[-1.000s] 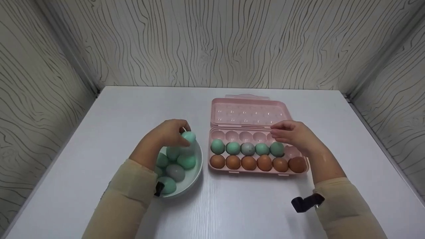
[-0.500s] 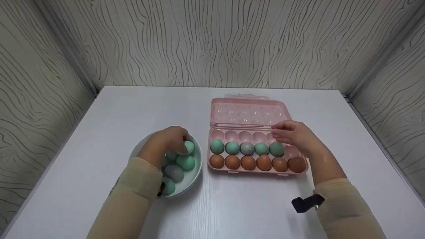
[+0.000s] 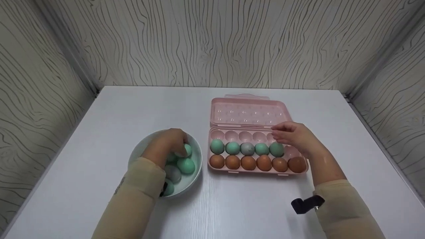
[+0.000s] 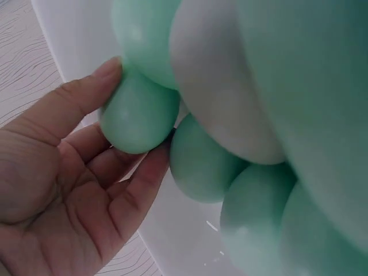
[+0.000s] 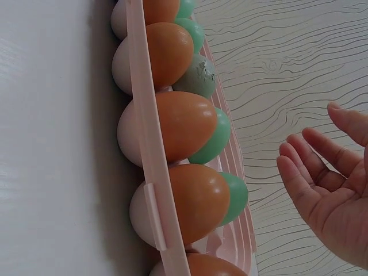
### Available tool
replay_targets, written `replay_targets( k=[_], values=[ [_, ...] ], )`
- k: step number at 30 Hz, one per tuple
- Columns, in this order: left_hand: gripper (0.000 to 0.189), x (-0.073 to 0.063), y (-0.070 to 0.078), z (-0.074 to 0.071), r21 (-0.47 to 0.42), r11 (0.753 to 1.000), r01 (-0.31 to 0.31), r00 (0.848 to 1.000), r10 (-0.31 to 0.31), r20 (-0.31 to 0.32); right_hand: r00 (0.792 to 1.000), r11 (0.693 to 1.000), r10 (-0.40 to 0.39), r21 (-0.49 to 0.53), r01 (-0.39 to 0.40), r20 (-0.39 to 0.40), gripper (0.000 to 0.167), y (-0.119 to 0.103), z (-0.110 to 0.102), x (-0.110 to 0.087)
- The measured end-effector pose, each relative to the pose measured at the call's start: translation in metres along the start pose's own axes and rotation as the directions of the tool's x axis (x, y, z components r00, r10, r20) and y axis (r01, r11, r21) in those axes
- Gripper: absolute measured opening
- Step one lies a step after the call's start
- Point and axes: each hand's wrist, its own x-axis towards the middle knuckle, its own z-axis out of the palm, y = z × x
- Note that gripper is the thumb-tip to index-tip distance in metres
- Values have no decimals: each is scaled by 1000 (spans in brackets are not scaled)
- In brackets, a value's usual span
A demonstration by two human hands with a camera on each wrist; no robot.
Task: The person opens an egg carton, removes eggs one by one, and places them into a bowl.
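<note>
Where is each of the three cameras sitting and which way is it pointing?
Head: high, looking forward and down at the table; both forearms show.
Left wrist: low in the bowl, facing the green eggs; the left hand grips one green egg.
Right wrist: beside the egg tray; the right hand hangs open.
Head and right wrist share the tray.

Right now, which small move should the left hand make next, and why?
Probably lift the green egg out of the bowl. The left hand has thumb and fingers curled round it, and the tray has an open cup at the right end of its middle row, beside the open right hand.
</note>
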Motion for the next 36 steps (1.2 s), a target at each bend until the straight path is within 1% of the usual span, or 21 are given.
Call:
replay_targets(
  k=[4, 6, 12, 16, 19, 21, 25, 28, 32, 36],
  values=[
    [35, 0, -2, 2, 5, 1000, 24, 1000, -24, -2, 1000, 1000, 3, -4, -3, -1, 43, 0, 0, 0],
    [36, 1, -2, 2, 18, 1000, 25, 1000, -25, -1, 1000, 1000, 1, -6, -1, -1, 44, 0, 0, 0],
    [30, 0, -1, 1, 30, 999, 33, 999, -33, 0, 999, 999, -34, 29, 34, 1, 43, 3, 1, 0],
    [26, -3, -2, 0, -4, 999, 38, 999, -38, -5, 999, 998, -43, 35, 43, 0, 42, 4, 2, 1],
    [23, -4, -3, -3, -24, 999, 25, 1000, -25, -10, 999, 999, -40, 26, 40, 1, 43, 4, 2, 1],
    [26, -5, -4, -4, -32, 999, 13, 1000, -14, -9, 1000, 999, -31, 18, 31, 0, 43, 3, 1, 1],
    [42, -7, -5, -8, -37, 999, 0, 1000, 0, -9, 1000, 1000, -11, -10, 11, -1, 44, 2, 1, 1],
    [50, -10, -4, -12, -17, 1000, -2, 1000, 2, -27, 1000, 999, 6, -36, -6, -1, 45, 0, 0, -1],
    [50, -13, 1, -17, 7, 1000, -19, 999, 20, -48, 1000, 998, 21, -51, -21, 0, 45, -2, 0, -1],
    [45, -17, 5, -22, 1, 999, -44, 996, 44, -75, 1000, 998, 25, -57, -25, -6, 44, -1, 0, 0]
  ],
)
